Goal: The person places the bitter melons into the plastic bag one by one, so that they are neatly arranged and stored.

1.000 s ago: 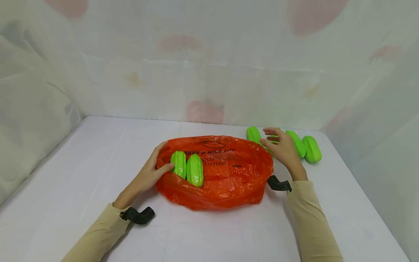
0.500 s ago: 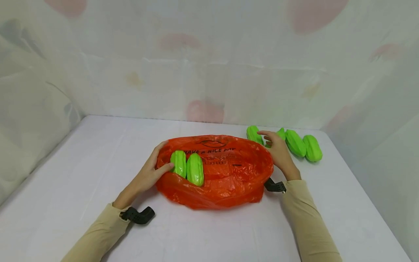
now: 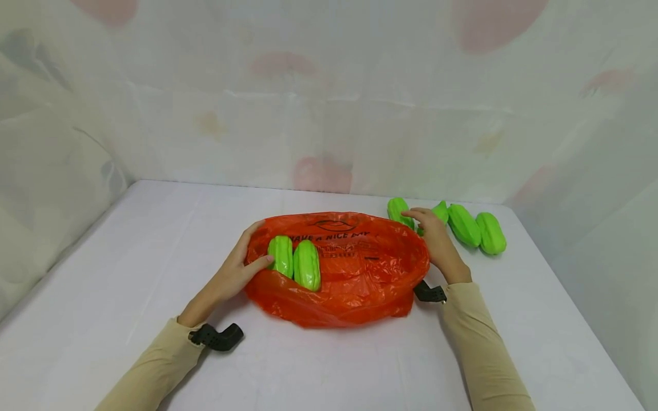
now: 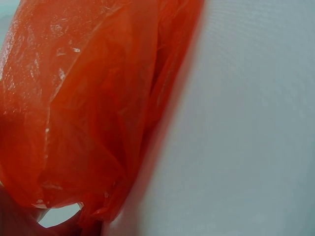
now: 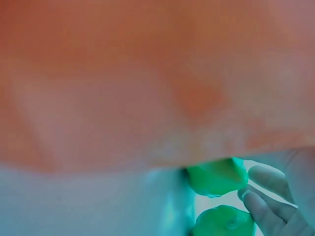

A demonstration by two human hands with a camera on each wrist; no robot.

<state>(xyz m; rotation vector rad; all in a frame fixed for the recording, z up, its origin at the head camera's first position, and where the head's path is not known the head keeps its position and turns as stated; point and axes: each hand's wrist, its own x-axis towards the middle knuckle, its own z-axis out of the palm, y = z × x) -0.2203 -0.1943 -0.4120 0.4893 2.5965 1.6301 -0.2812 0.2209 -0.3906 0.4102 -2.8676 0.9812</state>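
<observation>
A red plastic bag (image 3: 354,285) with black print lies with its mouth spread in the middle of the table. My left hand (image 3: 240,267) grips its left rim, thumb inside and the other fingers mostly hidden behind the plastic. Two bright green, ridged, elongated fruits (image 3: 307,265) lie side by side in the bag, near that thumb. Beyond the bag's right end, my right hand (image 3: 437,238) reaches over a green fruit (image 3: 440,211) that it partly covers. In the right wrist view, its fingertips (image 5: 248,195) are at the green fruits; the thumb is hidden.
Just left of the right fingertips lies another green fruit (image 3: 398,210). Two more, a tilted green fruit (image 3: 464,225) and an outer green fruit (image 3: 491,233), lie right of the hand. A pale patterned sheet (image 3: 329,114) hangs behind the white table (image 3: 329,371).
My right hand has moved left and slightly down, towards the bag's right end, uncovering more of the fruit beneath it. My left hand and the bag stay in place.
</observation>
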